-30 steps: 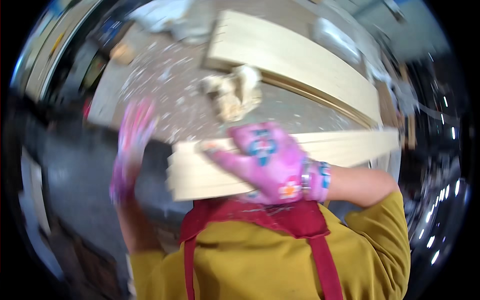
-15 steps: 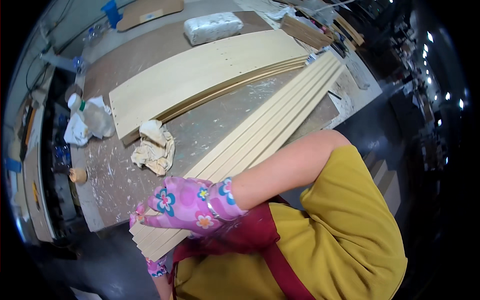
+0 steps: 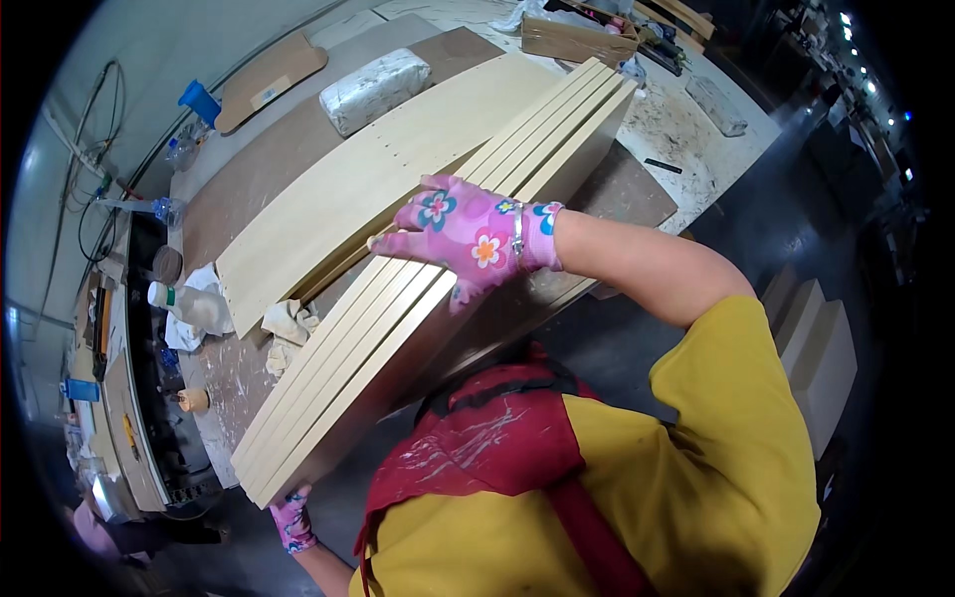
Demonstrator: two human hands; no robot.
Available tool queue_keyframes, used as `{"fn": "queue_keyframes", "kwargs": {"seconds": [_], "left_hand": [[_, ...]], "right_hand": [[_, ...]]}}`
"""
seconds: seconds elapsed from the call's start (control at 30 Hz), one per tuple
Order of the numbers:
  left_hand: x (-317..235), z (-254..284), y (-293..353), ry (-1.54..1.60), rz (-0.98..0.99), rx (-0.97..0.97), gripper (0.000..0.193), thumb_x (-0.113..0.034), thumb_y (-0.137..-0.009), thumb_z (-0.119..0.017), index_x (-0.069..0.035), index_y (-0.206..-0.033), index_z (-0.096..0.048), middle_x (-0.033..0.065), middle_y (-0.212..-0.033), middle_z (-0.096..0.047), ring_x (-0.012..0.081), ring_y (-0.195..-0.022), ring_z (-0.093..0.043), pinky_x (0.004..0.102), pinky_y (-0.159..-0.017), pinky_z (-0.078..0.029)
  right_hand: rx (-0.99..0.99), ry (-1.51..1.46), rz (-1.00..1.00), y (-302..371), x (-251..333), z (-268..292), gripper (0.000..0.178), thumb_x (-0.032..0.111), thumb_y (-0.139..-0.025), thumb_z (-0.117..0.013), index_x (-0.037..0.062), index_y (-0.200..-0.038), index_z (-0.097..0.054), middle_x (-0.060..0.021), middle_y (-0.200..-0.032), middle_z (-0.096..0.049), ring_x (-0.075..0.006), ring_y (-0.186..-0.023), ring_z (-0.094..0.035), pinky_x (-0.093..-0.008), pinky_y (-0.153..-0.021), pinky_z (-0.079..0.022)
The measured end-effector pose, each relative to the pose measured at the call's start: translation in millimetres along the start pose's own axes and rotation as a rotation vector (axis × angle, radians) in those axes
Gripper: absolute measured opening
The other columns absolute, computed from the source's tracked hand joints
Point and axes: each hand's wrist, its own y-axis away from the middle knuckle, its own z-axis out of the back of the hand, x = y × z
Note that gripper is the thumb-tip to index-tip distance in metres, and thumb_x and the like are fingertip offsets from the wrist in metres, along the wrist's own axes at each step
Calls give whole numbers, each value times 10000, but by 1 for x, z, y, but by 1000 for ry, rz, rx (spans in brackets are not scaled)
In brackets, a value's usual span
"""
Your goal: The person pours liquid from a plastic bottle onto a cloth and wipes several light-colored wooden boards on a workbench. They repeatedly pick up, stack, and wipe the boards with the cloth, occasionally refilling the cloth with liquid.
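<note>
A stack of pale wooden boards (image 3: 343, 348) stands on edge, slanting from lower left to upper right over the table's near side. Across the middle of its top edges lies my right hand (image 3: 468, 234), in a pink flowered glove. Its fingers reach over the far side and its thumb over the near face, gripping the stack. My left hand (image 3: 292, 519), gloved alike, holds the lower left end from below; its fingers are partly hidden by the boards. Close behind are curved wooden panels (image 3: 338, 189) and a crumpled cloth (image 3: 286, 333), both partly covered by the stack.
A wrapped white block (image 3: 376, 90) lies on the paint-spotted table (image 3: 214, 383) behind the panels. At the left are a white-capped bottle (image 3: 194, 306) and a small orange cup (image 3: 193, 400). A cardboard box (image 3: 579, 40) sits at the far right. More boards (image 3: 811, 348) stand at right.
The boards have been raised and now show their broad near face. My right hand has moved from their near end to the middle. My left hand shows more at the lower end.
</note>
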Motion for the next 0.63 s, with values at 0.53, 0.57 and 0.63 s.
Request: {"fn": "queue_keyframes", "kwargs": {"seconds": [0.53, 0.57, 0.63], "left_hand": [[39, -8, -14, 388, -148, -1, 813, -272, -640, -832, -62, -1322, -443, 72, -1220, -518, 248, -1104, -491, 382, -953, -394], [47, 0, -10, 390, -164, -3, 794, -268, -656, -821, -64, -1324, -443, 76, -1229, -518, 253, -1114, -490, 386, -958, -393], [54, 2, -7, 391, -185, -12, 776, -264, -672, -809, -66, -1326, -443, 80, -1238, -519, 259, -1123, -490, 390, -963, -392]], "right_hand": [[-152, -22, -8, 53, -83, 13, 904, 590, -659, -713, 96, -1362, -433, -176, -1239, -515, -322, -1215, -471, -469, -1084, -289], [-219, -140, -37, 54, -100, 30, 837, 586, -723, -664, 96, -1363, -437, -182, -1308, -480, -311, -1259, -442, -449, -1091, -286], [-525, -395, -521, 94, -172, 33, 627, 419, -835, -591, 56, -1331, -468, -155, -1298, -525, -257, -1214, -487, -394, -1062, -344]]}}
